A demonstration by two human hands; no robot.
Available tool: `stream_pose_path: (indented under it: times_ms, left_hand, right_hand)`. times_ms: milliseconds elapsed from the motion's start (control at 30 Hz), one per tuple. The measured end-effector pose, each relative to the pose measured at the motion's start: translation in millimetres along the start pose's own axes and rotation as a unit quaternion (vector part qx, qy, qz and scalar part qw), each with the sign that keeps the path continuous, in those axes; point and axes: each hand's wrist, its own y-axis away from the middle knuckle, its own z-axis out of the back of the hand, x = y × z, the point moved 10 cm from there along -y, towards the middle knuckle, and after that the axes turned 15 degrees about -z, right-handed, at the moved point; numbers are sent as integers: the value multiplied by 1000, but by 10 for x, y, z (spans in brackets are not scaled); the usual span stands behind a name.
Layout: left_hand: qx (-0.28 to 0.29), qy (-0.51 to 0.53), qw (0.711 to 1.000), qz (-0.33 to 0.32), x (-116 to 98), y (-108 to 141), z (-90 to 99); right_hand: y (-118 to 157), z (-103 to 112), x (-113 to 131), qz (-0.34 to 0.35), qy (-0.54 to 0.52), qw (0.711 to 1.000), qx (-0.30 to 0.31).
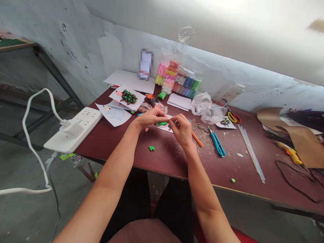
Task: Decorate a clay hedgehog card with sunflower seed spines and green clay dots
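Over the middle of the table, my left hand is closed on a lump of green modelling clay with a pale, clear edge that looks like its wrapper. My right hand is beside it, thumb and fingers pinched together close to the clay; what lies between them is too small to make out. Under the hands lies a white paper with a drawing, mostly covered. Nearer to me on the table is a loose green clay piece. An orange stick-like tool lies just right of my right hand.
Left are a hedgehog picture, a blue drawing and a white power strip. Behind stand clay packs and a phone. To the right lie a blue cutter, scissors, glue sticks and a glue gun.
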Motion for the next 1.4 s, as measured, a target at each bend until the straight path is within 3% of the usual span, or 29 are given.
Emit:
stream_pose_path:
  times_ms: [167, 433, 1000, 1133, 1400]
  left_hand:
    - [-56, 11, 998, 2, 46, 3, 113]
    - [-92, 30, 995, 7, 46, 10, 150]
    - [-100, 42, 994, -2, 27, 0, 147]
    - [-97, 36, 995, 0, 21, -11, 127]
    - [-95, 32, 995, 1, 142, -33, 163]
  right_hand:
    - [-44, 185, -186, -75, -34, 993, -83]
    - [-32, -52, -330, -169, -152, 974, 13]
    - [-67, -103, -511, -197, -172, 965, 29]
    - [-62, -87, -503, -189, -132, 973, 19]
    - [-109, 170, -534, -183, -94, 978, -41]
